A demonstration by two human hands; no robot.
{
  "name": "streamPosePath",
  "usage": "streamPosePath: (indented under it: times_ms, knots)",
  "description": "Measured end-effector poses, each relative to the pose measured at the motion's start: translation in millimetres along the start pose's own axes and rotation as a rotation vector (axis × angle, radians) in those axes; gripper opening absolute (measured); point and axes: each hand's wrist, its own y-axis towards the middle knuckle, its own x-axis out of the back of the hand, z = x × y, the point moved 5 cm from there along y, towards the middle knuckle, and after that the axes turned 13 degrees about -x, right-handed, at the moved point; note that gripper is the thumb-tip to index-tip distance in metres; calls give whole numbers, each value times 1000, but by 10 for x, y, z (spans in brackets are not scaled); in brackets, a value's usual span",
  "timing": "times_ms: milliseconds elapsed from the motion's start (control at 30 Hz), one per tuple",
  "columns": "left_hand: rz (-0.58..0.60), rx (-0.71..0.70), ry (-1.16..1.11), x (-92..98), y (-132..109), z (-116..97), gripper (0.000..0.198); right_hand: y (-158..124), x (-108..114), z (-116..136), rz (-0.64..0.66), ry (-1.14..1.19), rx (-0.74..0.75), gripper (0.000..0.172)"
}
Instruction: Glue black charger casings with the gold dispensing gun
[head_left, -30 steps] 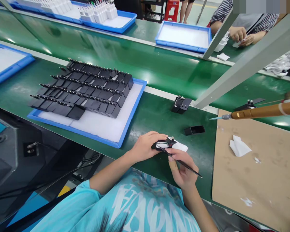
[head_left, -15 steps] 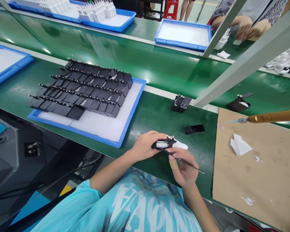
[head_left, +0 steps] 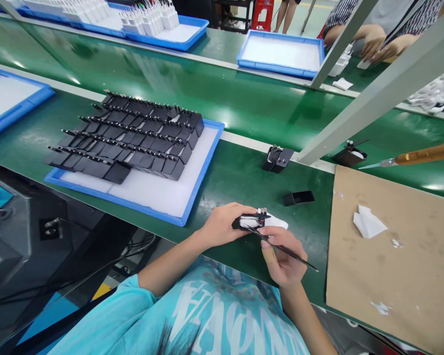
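My left hand [head_left: 222, 226] is closed around a small black charger part [head_left: 250, 221] with metal prongs, held just above the green bench near its front edge. A white piece [head_left: 277, 223] shows right behind the part. My right hand [head_left: 281, 256] pinches thin black tweezers [head_left: 286, 250], whose tip touches the black part. Both hands meet in front of my turquoise shirt.
A blue tray [head_left: 202, 170] with several rows of black charger parts sits to the left. A black plug part [head_left: 278, 159] and a black shell [head_left: 298, 197] lie beyond my hands. A brown board [head_left: 392, 256] with white scraps is right. A soldering-type tool [head_left: 410, 158] hangs above it. Another person works far right.
My hands stay almost still on the part; the tweezers shift slightly. The hanging tool swings up and right. A black part on the conveyor behind drifts left.
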Motion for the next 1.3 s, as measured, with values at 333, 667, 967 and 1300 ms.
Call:
streamPosePath:
  times_ms: [333,667,967,1300]
  knots:
    - [-17,-23,32,1,4,-16,33,-2,-21,-9,-12,-36,7,29]
    - [-25,60,29,73,-15,28,35,4,75,-23,-147,55,-4,20]
    - [137,370,-31,266,-105,140,58,-16,697,-210,41,-312,-497,46]
    - [99,285,-550,14,121,302,26,40,1153,-616,344,-938,-820,75]
